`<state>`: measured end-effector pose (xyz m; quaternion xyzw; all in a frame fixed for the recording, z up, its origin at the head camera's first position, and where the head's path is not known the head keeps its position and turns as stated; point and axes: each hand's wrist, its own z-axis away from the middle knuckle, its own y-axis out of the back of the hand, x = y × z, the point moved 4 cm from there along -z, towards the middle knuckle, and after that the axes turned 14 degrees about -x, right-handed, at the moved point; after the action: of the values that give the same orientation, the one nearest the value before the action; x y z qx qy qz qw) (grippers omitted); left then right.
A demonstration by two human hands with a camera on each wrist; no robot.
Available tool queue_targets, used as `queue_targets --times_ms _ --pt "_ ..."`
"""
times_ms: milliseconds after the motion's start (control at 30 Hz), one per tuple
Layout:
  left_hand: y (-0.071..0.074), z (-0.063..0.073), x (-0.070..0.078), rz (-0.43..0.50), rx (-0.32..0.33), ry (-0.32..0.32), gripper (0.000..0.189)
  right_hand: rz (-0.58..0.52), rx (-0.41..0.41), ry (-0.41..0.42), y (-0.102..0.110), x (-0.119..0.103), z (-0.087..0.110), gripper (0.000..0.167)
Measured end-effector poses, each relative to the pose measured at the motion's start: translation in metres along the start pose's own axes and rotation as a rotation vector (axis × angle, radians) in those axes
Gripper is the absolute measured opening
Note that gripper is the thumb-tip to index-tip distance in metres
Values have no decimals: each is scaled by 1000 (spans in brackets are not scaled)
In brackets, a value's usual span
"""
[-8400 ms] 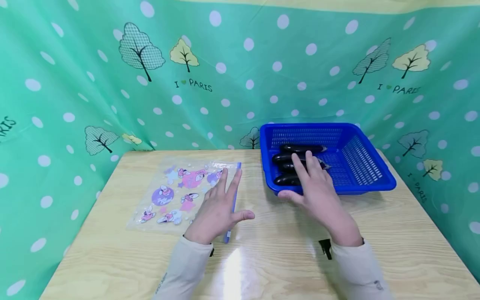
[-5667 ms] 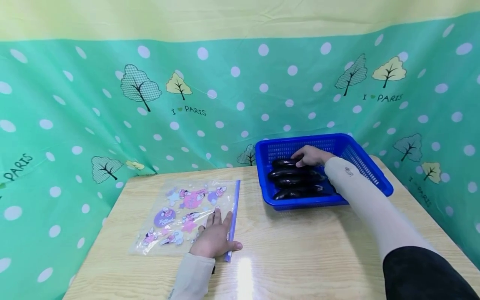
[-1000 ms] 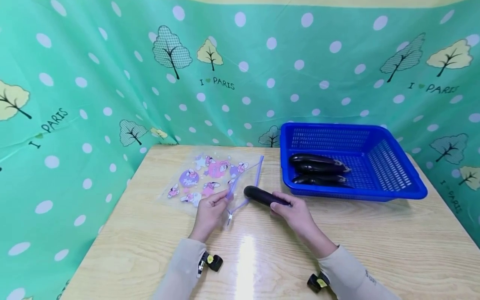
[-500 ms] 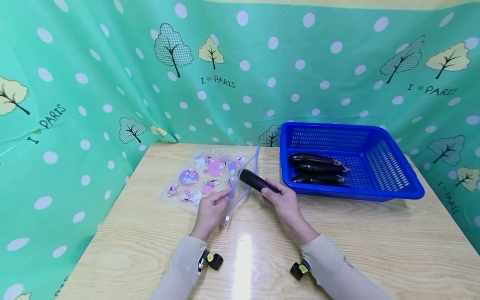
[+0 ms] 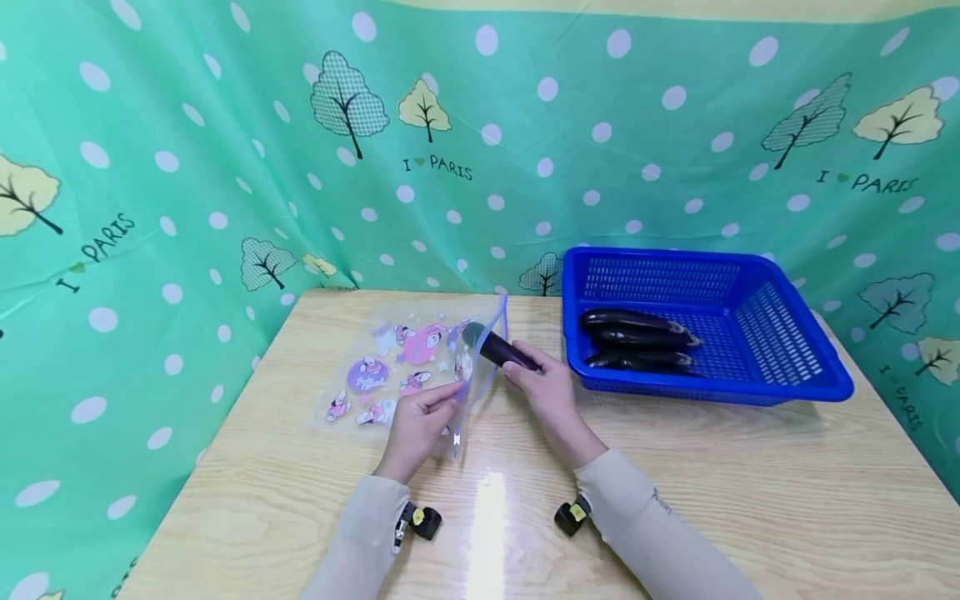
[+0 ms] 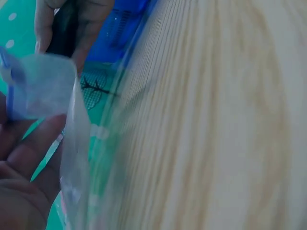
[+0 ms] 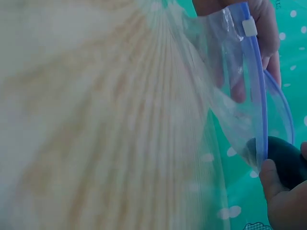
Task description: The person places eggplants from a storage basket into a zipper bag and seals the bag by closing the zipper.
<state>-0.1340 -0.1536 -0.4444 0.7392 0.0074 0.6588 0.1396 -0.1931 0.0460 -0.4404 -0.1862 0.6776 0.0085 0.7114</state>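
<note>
My left hand (image 5: pixel 417 427) pinches the near lip of a clear zip bag (image 5: pixel 367 377) printed with pink and purple cartoon figures. The bag's purple-edged mouth gapes toward the right. In my right hand (image 5: pixel 553 404) is a dark, glossy eggplant (image 5: pixel 502 350), gripped near one end and pointing up to the left. Its rounded far end is inside the bag's mouth, showing through the plastic. In the right wrist view, the eggplant (image 7: pixel 284 160) crosses the purple zip edge, and a white slider (image 7: pixel 249 27) sits at one end of the zip.
A blue plastic basket (image 5: pixel 813 383) stands at the back right of the wooden table (image 5: pixel 292 500), several eggplants (image 5: pixel 633 333) lying in its left side. Behind the table hangs a green dotted curtain (image 5: pixel 495 208). Each wrist wears a small black camera.
Earlier the bag lay flat and the right hand reached into the basket; now one eggplant is out. Over the last second it has moved left, its tip entering the bag mouth.
</note>
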Motion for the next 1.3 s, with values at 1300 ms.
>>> queue_targets --times_ms 1300 --pt "-5 2 10 -244 -103 149 36 210 -254 -83 19 19 -20 44"
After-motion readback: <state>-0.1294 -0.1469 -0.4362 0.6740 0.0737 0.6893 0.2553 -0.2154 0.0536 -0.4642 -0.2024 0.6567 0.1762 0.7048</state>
